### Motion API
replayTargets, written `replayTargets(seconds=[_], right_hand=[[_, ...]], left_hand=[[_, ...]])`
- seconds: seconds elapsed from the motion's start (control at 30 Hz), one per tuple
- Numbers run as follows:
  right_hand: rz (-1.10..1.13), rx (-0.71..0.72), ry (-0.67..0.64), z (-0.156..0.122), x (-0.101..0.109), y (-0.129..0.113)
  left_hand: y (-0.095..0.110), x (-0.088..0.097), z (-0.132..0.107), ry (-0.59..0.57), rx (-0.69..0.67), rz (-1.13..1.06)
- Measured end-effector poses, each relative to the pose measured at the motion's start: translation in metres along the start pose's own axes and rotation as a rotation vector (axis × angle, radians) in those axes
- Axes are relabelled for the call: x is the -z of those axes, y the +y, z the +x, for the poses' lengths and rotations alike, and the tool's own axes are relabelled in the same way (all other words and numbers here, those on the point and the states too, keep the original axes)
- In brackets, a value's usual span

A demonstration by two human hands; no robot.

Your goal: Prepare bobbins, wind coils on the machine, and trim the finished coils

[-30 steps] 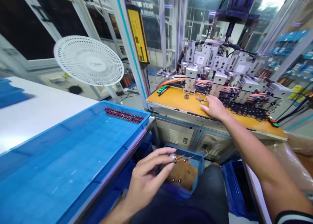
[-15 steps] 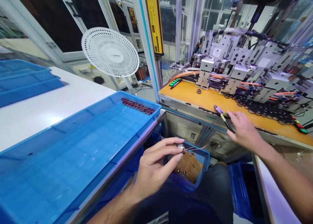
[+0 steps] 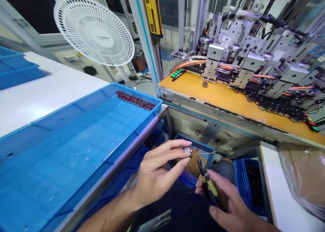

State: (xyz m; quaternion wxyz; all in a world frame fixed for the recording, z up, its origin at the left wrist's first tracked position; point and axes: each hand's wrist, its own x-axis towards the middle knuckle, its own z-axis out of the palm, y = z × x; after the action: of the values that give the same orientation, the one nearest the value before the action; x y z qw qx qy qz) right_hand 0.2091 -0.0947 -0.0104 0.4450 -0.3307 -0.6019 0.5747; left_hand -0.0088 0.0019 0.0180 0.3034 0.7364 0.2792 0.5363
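My left hand (image 3: pixel 158 171) pinches a small wound coil (image 3: pixel 188 151) between thumb and fingers, and thin wire leads stick out of it to the right. My right hand (image 3: pixel 228 205) grips a pair of small cutters (image 3: pixel 206 178) with yellow-green handles. Their dark tip points up at the coil's wires, just below them. Both hands are over my lap, above a small blue bin (image 3: pixel 200 151) with loose coils on brown paper.
A large blue tray (image 3: pixel 76 137) at the left holds a row of dark red coils (image 3: pixel 135 101) at its far edge. A white fan (image 3: pixel 93 30) stands behind it. The orange machine table (image 3: pixel 228 100) with grey fixtures is at the right. A plastic bag (image 3: pixel 302 174) lies at the right.
My right hand has taken the cutters off the orange table and brought them down to the coil in my left hand. The camera has tilted down slightly.
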Motion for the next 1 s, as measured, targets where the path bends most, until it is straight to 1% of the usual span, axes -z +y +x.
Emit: replayTargets(seconds=[0.13, 0.37, 0.57, 0.63, 0.73, 0.83, 1.0], right_hand=[[0.036, 0.007, -0.012, 0.01, -0.001, -0.004], [0.031, -0.005, 0.003, 0.017, -0.006, -0.007], [-0.102, 0.002, 0.086, 0.021, -0.012, -0.004], [-0.131, -0.053, 0.13, 0.021, -0.011, -0.005], [-0.1, -0.15, 0.192, 0.019, -0.005, -0.007], [-0.063, -0.153, 0.17, 0.013, 0.003, -0.011], [-0.081, -0.065, 0.086, 0.0, 0.007, -0.02]], left_hand=[[0.0, 0.0, -0.002, -0.006, -0.009, -0.001], [0.0, 0.002, -0.001, 0.002, -0.02, -0.002], [-0.001, 0.0, 0.0, -0.017, -0.021, -0.011], [-0.002, 0.0, -0.001, -0.023, -0.02, -0.02], [-0.005, 0.0, -0.003, -0.064, -0.052, -0.064], [-0.008, 0.001, -0.006, -0.082, -0.103, -0.139], [-0.012, -0.003, -0.009, -0.004, -0.095, -0.285]])
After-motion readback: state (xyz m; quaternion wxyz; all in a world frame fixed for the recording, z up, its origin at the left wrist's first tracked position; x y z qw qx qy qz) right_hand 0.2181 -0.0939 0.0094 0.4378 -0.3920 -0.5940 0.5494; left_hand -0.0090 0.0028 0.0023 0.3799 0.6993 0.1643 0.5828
